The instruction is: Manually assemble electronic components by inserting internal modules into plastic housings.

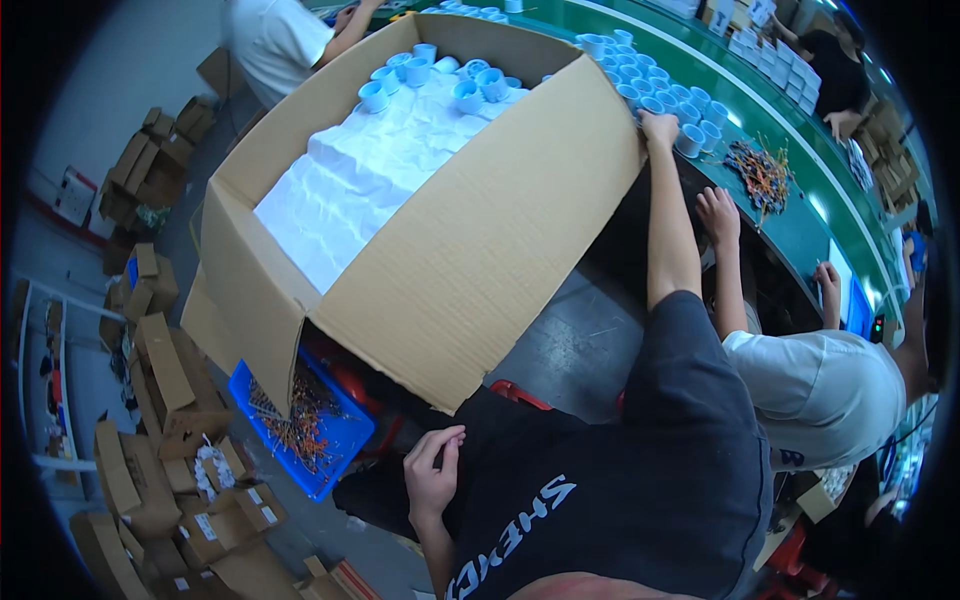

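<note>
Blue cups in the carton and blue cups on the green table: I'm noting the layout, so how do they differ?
The carton cups are fewer and loosely spread; the table cups are many and closely packed. The carton cups rest on a white sheet, while the table cups stand on the green table beside the right hand. Both groups are light blue.

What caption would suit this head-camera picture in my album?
Right hand at a cluster of pale-blue cups, beside an open cardboard box with more cups on white sheeting.
</note>
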